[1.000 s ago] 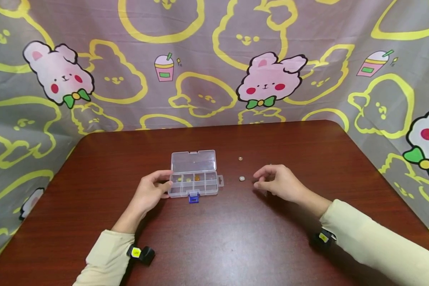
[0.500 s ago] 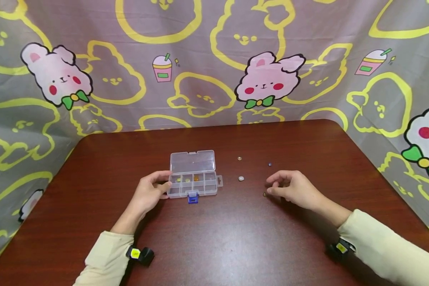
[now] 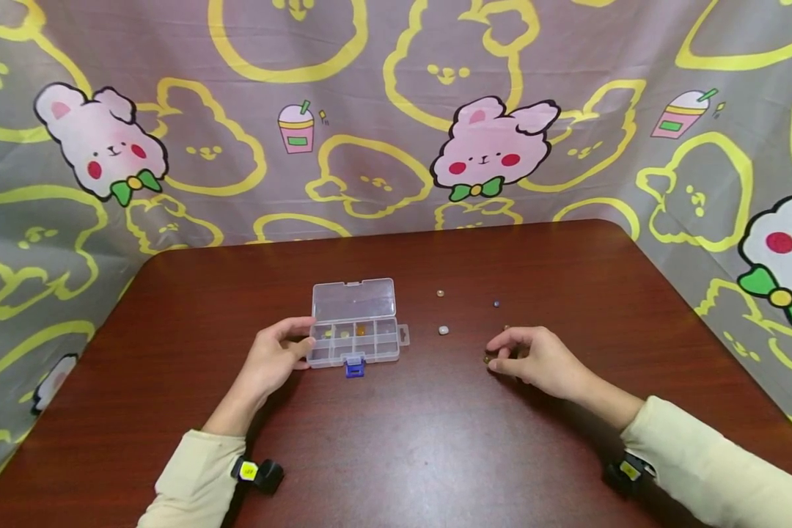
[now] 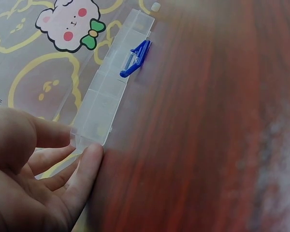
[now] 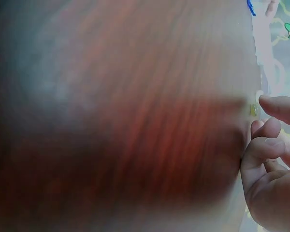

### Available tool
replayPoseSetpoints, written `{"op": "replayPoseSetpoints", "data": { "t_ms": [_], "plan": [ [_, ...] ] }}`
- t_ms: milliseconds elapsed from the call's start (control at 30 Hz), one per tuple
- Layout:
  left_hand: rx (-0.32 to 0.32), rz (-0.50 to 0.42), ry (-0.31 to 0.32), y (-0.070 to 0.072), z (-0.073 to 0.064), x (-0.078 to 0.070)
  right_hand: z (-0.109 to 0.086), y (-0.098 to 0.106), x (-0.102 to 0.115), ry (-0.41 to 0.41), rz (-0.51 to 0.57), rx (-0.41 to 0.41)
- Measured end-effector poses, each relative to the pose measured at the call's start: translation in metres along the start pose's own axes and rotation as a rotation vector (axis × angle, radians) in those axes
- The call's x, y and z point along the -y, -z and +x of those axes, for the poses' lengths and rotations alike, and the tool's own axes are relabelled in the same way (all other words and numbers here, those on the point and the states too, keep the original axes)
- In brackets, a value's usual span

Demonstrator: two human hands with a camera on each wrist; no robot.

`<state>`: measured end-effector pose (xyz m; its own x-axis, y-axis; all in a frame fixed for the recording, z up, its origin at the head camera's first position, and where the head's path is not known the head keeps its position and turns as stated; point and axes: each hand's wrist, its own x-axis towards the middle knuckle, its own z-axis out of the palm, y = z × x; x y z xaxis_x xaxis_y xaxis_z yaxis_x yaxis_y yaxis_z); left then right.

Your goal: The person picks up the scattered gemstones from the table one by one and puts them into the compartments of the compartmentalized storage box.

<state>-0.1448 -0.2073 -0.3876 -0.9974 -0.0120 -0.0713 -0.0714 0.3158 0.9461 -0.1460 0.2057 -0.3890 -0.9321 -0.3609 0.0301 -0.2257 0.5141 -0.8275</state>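
Note:
A clear plastic compartment box (image 3: 384, 357) stands with its lid (image 3: 353, 301) raised at the back. My left hand (image 3: 273, 361) grips its left end, thumb at the front corner in the left wrist view. Small yellow and amber beads lie in some back compartments; an amber bead (image 3: 361, 331) is the clearest. My right hand (image 3: 544, 363) is low over the table, thumb and index finger apart on either side of a small yellowish bead (image 5: 253, 110), which sits just beyond the fingertips in the right wrist view. Whether either finger touches it is hard to tell.
A white bead (image 3: 444, 330) and a pale orange one (image 3: 440, 293) lie right of the box. Farther right is a blue bead (image 3: 496, 303); a brown bead (image 3: 506, 328) shows just behind the right hand. A blue latch (image 3: 354, 368) hangs at the box front.
My right hand moved right and toward the table's near side, uncovering the blue bead, and then settled around the yellowish bead. My left hand and the box stay in place.

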Motion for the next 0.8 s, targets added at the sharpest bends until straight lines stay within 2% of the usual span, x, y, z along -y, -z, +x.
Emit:
{"op": "replayPoseSetpoints", "data": {
  "t_ms": [233, 800],
  "plan": [
    [-0.002, 0.001, 0.000, 0.0003, -0.0004, 0.0004, 0.0017, -0.0034, 0.0001, -0.014, -0.037, -0.014],
    [0.001, 0.007, -0.011, 0.0006, 0.0010, 0.0007, 0.0018, -0.0051, -0.0009, 0.023, -0.110, -0.033]
  ]
}}
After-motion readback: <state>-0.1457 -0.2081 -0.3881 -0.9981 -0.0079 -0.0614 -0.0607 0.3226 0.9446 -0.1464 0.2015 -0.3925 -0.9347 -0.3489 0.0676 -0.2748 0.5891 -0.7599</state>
